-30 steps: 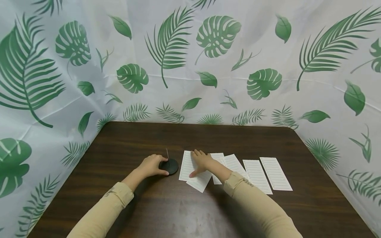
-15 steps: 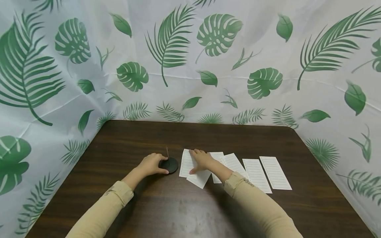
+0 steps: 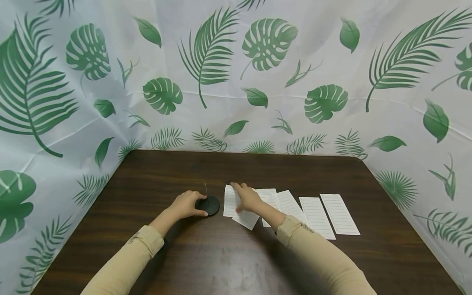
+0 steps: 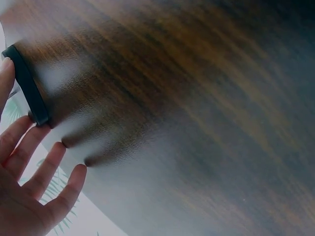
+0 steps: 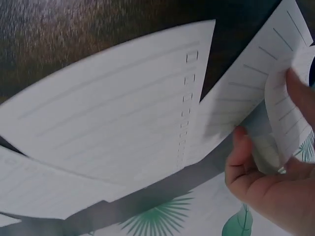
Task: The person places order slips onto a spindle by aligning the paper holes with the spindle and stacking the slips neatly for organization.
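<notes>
My left hand [image 3: 185, 204] holds a paper spike by its round black base [image 3: 213, 206], thumb at the near side and fingertips at the far side. The thin spike stands upright from that base. In the left wrist view the black base [image 4: 29, 88] shows edge-on between thumb and fingers. My right hand [image 3: 249, 200] pinches a white lined paper slip [image 3: 229, 201], which bends upward. Up close in the right wrist view, this slip [image 5: 286, 118] curls between thumb and fingers. Another slip [image 3: 248, 221] lies beneath the right hand, partly covered.
Several more lined slips lie to the right: two overlap near my right wrist, the nearer a tilted slip [image 3: 289, 205], and farther out are a third slip [image 3: 317, 215] and a fourth slip [image 3: 340, 214]. The dark wooden table [image 3: 221, 262] meets a leaf-print cloth [image 3: 258, 119] behind.
My right fingers have drawn in and shifted slightly left, and the leftmost slip now bends up, its near edge farther back. The left hand keeps its hold on the spike's base.
</notes>
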`<state>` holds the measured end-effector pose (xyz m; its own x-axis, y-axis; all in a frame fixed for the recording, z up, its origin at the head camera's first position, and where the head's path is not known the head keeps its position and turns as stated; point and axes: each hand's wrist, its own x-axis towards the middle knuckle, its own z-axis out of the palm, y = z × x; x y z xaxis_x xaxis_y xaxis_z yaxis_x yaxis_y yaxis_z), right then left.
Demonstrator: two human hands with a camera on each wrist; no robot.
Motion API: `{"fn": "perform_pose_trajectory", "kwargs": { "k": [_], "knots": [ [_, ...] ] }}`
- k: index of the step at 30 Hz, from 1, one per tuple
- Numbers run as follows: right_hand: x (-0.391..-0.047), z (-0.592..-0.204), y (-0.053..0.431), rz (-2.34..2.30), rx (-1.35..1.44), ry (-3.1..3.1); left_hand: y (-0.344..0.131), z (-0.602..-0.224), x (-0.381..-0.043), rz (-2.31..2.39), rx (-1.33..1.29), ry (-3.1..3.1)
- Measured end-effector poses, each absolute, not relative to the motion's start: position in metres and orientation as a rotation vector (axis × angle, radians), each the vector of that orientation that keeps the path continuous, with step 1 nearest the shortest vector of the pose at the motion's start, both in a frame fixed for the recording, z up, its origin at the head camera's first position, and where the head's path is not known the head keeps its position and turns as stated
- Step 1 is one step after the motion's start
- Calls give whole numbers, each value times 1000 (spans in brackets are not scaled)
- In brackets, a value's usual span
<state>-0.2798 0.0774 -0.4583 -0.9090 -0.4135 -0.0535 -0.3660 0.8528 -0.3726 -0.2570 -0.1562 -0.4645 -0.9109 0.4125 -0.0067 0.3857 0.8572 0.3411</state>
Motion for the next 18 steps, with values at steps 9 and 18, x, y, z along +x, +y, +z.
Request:
{"fn": "perform_pose_trajectory", "kwargs": {
  "k": [9,18],
  "knots": [
    [-279,-457,80,-1077,-601,2824,-156,-466,-258,519,638,2955],
    [-280,-452,83,-1269,-615,2751,-156,-466,-258,517,637,2950]
  ]
}}
